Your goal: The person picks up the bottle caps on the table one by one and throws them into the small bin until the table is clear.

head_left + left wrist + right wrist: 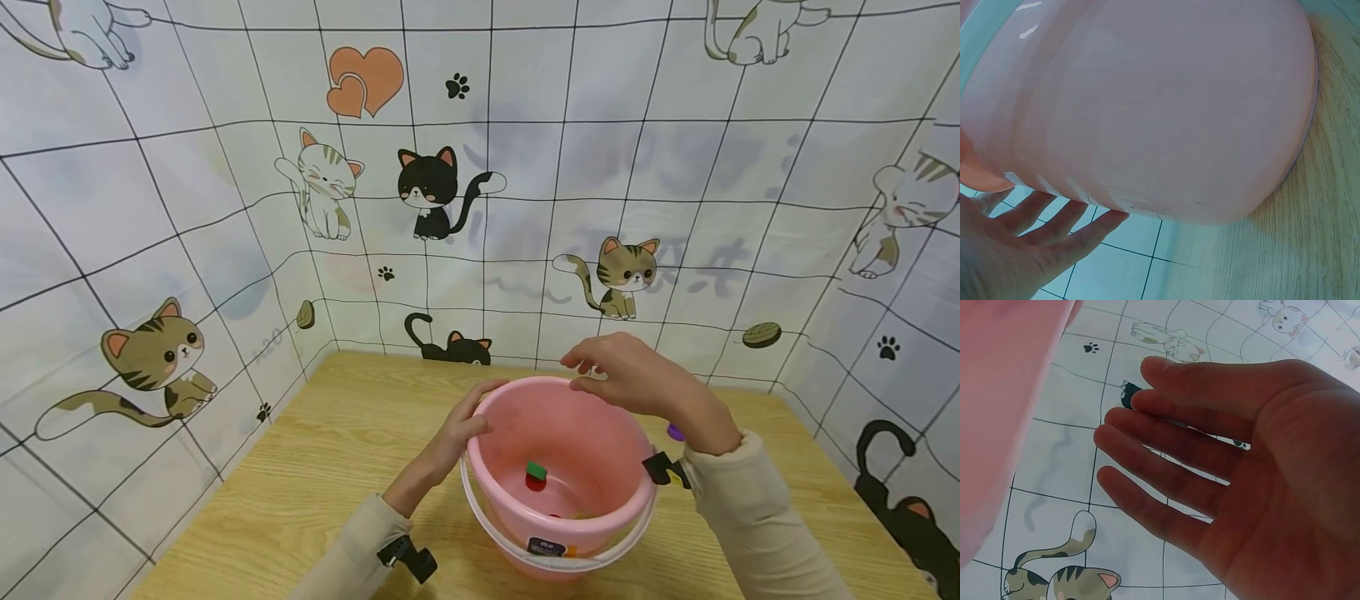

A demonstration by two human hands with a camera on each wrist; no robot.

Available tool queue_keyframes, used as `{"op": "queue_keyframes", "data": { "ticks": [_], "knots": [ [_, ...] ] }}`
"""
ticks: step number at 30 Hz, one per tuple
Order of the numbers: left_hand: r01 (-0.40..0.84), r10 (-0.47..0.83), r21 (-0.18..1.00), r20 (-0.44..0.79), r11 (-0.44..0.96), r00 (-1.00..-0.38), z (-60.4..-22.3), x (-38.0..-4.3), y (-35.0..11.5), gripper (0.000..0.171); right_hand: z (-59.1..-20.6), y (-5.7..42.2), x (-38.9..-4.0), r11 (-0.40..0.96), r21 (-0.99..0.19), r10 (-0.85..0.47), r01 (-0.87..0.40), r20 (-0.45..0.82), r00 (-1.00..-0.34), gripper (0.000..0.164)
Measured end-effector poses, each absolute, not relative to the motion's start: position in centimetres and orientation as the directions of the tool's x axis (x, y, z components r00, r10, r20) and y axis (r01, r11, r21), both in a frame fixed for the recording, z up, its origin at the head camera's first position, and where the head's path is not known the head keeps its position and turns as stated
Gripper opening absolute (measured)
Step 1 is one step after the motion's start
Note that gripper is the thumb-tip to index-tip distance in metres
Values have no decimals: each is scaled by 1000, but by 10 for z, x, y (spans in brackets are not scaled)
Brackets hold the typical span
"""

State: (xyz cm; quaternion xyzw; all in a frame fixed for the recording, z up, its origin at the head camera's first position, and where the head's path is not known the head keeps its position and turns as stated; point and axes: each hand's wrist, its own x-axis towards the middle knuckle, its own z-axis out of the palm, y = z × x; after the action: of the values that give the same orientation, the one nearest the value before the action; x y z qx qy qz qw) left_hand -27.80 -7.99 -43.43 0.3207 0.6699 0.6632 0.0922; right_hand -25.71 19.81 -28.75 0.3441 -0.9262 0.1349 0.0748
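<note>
A pink bucket (558, 417) stands upright on the wooden table, its white handle (558, 562) hanging down across the front. My left hand (457, 429) grips the rim on the left, thumb over the edge and fingers along the outside wall. The left wrist view shows those fingers against the bucket's side. Above the far right part of the rim, my right hand (630, 375) hovers with loosely bent fingers and nothing in it. At the bottom of the bucket lies a small green and red piece (536, 475); the front wall hides part of the floor.
A small purple object (676, 432) sits on the table, partly hidden behind the right wrist. White gridded cloth (525, 192) printed with cartoon cats surrounds the table (300, 492) at the back and both sides. A dark label (546, 547) marks the bucket's front.
</note>
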Motion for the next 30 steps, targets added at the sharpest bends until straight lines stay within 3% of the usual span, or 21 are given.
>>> {"op": "queue_keyframes", "data": {
  "ticks": [14, 30],
  "knots": [
    [306, 554, 948, 301, -86, -777, -435, -278, -81, 65, -286, 213, -256, 722, -232, -597, -652, 268, -756, 23],
    [303, 555, 950, 293, -76, -779, -434, -278, -82, 67, -303, 259, -249, 780, -283, -482, -558, 297, -824, 29]
  ]
}}
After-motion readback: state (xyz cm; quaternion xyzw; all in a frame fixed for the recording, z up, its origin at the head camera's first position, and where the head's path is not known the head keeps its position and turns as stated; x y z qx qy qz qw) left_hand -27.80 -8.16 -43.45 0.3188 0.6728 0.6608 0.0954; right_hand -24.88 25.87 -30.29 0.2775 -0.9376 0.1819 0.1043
